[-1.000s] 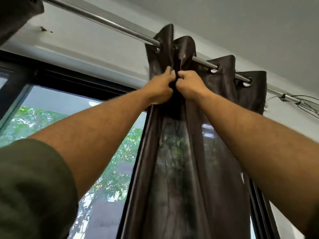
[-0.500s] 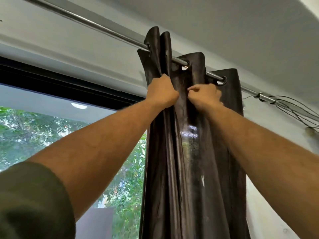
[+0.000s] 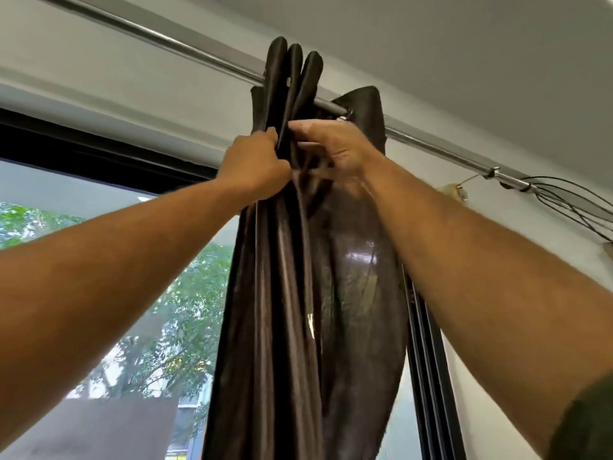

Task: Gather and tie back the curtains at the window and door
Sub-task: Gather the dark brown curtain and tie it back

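Daylight and green trees fill the window (image 3: 99,293) below both raised arms, with a pale wall and ceiling above; a metal curtain rod (image 3: 166,41) slants across just above the hands. On it hangs the dark brown curtain (image 3: 298,293), its top folds bunched close together directly above the knuckles and its length falling between the forearms; one last fold sits apart on the rod, just beyond the right hand. The left hand (image 3: 255,167) is clenched round the gathered pleats just under the rod; the right hand (image 3: 335,151) pinches the neighbouring fold, touching the left. Gathering here looks nearly done; no tie-back shows, so the tying appears not yet begun, and the door curtain is out of view; thin black wires (image 3: 570,207) trail off past the right forearm.
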